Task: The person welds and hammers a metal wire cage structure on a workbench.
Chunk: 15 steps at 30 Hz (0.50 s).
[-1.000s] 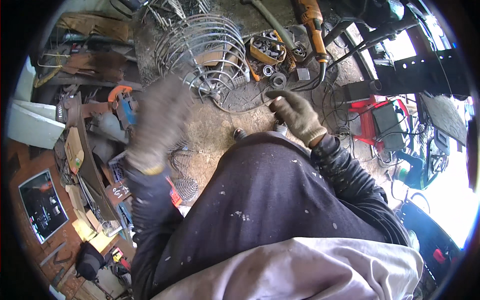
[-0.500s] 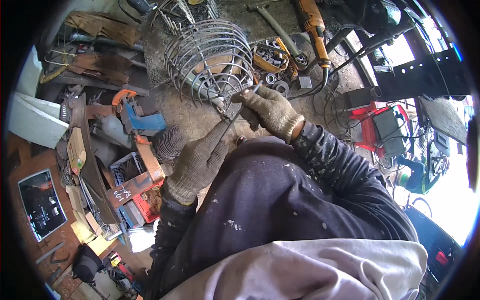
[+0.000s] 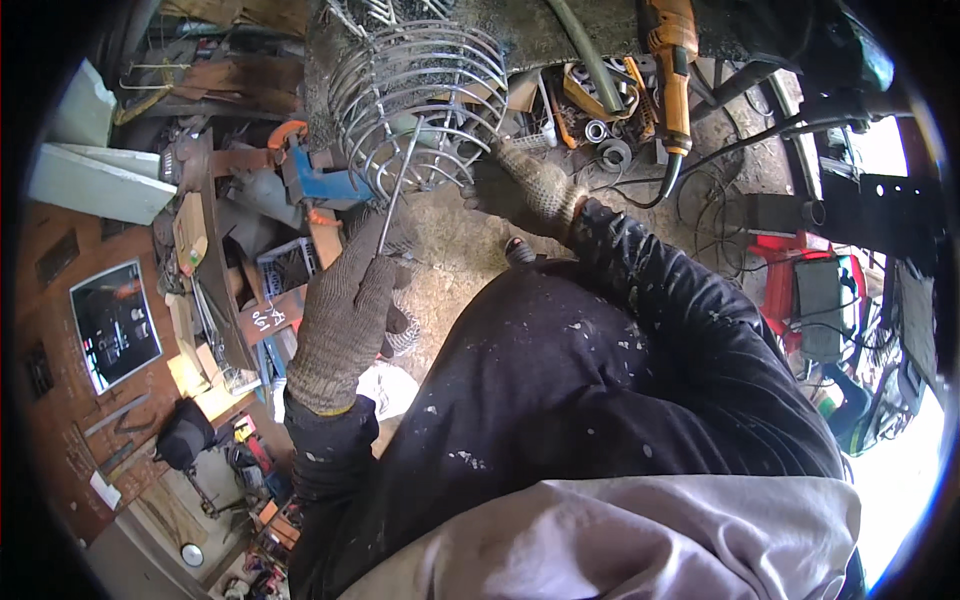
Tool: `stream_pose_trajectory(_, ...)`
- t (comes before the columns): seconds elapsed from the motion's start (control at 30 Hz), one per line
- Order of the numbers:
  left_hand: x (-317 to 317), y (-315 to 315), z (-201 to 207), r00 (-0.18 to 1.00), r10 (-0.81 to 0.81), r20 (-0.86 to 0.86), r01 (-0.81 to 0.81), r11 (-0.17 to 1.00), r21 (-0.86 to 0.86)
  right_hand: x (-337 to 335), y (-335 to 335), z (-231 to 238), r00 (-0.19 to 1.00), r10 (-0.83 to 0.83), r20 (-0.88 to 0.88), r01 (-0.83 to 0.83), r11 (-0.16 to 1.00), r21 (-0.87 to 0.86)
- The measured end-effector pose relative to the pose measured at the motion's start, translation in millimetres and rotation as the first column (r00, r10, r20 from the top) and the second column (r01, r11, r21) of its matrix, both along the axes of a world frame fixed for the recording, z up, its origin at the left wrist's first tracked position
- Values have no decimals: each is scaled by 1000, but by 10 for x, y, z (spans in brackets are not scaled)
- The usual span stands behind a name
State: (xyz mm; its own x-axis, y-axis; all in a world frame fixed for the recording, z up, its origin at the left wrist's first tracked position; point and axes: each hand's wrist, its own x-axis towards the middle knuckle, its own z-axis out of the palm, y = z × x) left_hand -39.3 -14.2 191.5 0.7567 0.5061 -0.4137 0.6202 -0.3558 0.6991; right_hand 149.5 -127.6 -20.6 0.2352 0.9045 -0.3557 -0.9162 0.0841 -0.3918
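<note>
- Left hand (image 3: 345, 320), in a grey-brown knit glove, grasps a thin, straight grey metal rod (image 3: 402, 182) near its lower end.
- Rod slants up and slightly right from the fist; far end overlaps the open rings in view. Contact there: cannot tell.
- Right hand (image 3: 537, 188), gloved alike, is at the lower right edge of the rounded cage of curved, silvery metal rings (image 3: 425, 75). Cannot tell whether its fingers close on a ring.
- Cage lies ahead of both hands, beyond the dark, paint-flecked clothing (image 3: 520, 390).
- Right of cage: thick grey metal washer (image 3: 613, 155), yellowish tray of small metal parts (image 3: 586, 101), long grey-green handle (image 3: 590, 55) partly across it.
- Farther right: orange power tool with black cord (image 3: 672, 75).
- Left of cage, lower: blue metal block (image 3: 322, 178) beside a curved orange piece (image 3: 288, 133).
</note>
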Motion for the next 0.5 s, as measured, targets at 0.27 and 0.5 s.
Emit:
stream_pose_trajectory(0.27,291,-120,239,989,-45,-139,51,998,42,68,7,-68,1000,-16,27,12,991,135)
stream_pose_trajectory(0.5,524,-101,336,990,-65,-128,62,998,-28,98,-4,-71,1000,-24,-2,24,993,119)
